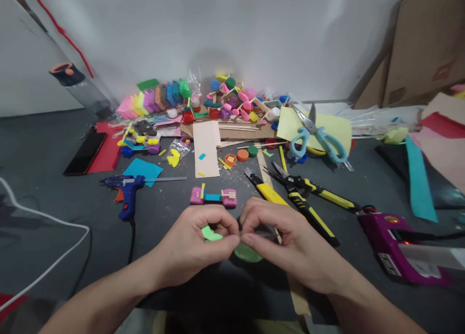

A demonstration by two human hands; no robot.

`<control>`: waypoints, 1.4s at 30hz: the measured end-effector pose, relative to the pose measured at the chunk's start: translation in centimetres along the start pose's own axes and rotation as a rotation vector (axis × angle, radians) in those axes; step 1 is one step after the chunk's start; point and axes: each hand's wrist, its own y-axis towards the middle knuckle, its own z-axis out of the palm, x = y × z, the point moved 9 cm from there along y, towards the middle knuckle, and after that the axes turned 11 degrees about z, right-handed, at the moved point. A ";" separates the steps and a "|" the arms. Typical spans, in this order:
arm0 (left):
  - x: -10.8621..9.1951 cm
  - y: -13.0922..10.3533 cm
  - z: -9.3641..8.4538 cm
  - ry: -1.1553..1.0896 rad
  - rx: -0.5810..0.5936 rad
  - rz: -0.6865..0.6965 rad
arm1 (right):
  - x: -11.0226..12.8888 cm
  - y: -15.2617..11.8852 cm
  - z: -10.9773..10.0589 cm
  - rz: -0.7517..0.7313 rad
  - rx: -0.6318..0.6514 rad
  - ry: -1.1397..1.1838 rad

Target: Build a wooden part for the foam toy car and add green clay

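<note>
Light green soft material [211, 234] shows inside the curled fingers of my left hand [198, 239]. My right hand [278, 235] is closed beside it, thumb and fingertips pinched, and both hands' fingertips meet. Below the right fingertips hangs a clear wrapper with green in it [249, 252], its upper part between the right fingers. Just beyond my hands lies a small pink and blue piece [213, 197] with a yellow stick. A yellow cutter [271, 193] lies beyond my right hand, partly covered by it.
A blue glue gun [129, 193] lies left; pliers [308, 198] and a purple power box [407, 249] lie right. Blue-handled scissors [317, 138] rest on yellow paper. Colored clay packs [156, 99], clay pieces and a bottle [85, 92] stand along the back wall.
</note>
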 end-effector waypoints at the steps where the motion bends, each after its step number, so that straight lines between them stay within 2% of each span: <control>1: 0.0 0.0 -0.1 -0.012 -0.003 0.000 | -0.2 0.0 -0.3 0.025 -0.008 0.002; 6: -0.4 -0.5 -1.4 -0.043 -0.061 -0.007 | -1.3 -0.2 -2.7 0.085 -0.111 0.035; 8: -0.9 -0.7 -2.8 -0.058 -0.139 0.027 | -1.9 -0.2 -4.1 0.083 -0.198 0.098; 10: -1.9 -1.1 -5.4 -0.116 -0.317 0.105 | -2.7 -0.2 -5.9 0.093 -0.330 0.203; 12: -2.8 -1.5 -8.8 -0.186 -0.557 0.204 | -3.6 -0.2 -7.1 0.133 -0.444 0.276; 14: -3.4 -1.7 -12.2 -0.174 -0.767 0.283 | -4.1 0.1 -7.4 0.171 -0.483 0.266; 16: -3.4 -1.0 -15.1 -0.050 -0.882 0.284 | -4.1 0.6 -6.9 0.182 -0.458 0.213; 20: -1.5 2.3 -20.2 0.146 -0.946 0.224 | -4.0 1.1 -5.8 0.176 -0.405 0.162; 22: 0.0 4.1 -22.0 0.229 -0.947 0.148 | -4.1 1.3 -5.5 0.172 -0.393 0.134; 25: 1.7 6.3 -23.3 0.282 -0.924 0.055 | -4.1 1.4 -5.2 0.156 -0.379 0.087; 28: 1.9 7.4 -23.7 0.258 -0.931 0.041 | -4.0 1.5 -5.1 0.146 -0.377 0.045; 31: 0.9 7.4 -23.1 0.152 -0.941 0.078 | -3.8 1.4 -5.2 0.129 -0.403 -0.009; 33: -0.3 6.8 -21.5 0.048 -0.916 0.122 | -3.2 1.2 -5.3 0.089 -0.443 -0.060; 34: -1.1 6.3 -20.2 -0.010 -0.886 0.153 | -2.9 1.0 -5.3 0.056 -0.468 -0.087; 36: -2.5 5.1 -16.2 -0.143 -0.777 0.194 | -1.9 0.5 -5.2 -0.035 -0.525 -0.120; 38: -3.3 3.7 -11.1 -0.272 -0.636 0.185 | -1.0 -0.4 -5.0 -0.138 -0.576 -0.112; 40: -3.3 2.5 -5.2 -0.408 -0.465 0.123 | -0.1 -1.2 -4.4 -0.237 -0.585 -0.098; 41: -2.8 2.1 -2.0 -0.599 -0.358 0.062 | 0.4 -1.6 -3.9 -0.287 -0.571 -0.109; 42: -2.4 1.6 0.6 -0.756 -0.309 0.015 | 0.9 -1.9 -3.3 -0.338 -0.547 -0.133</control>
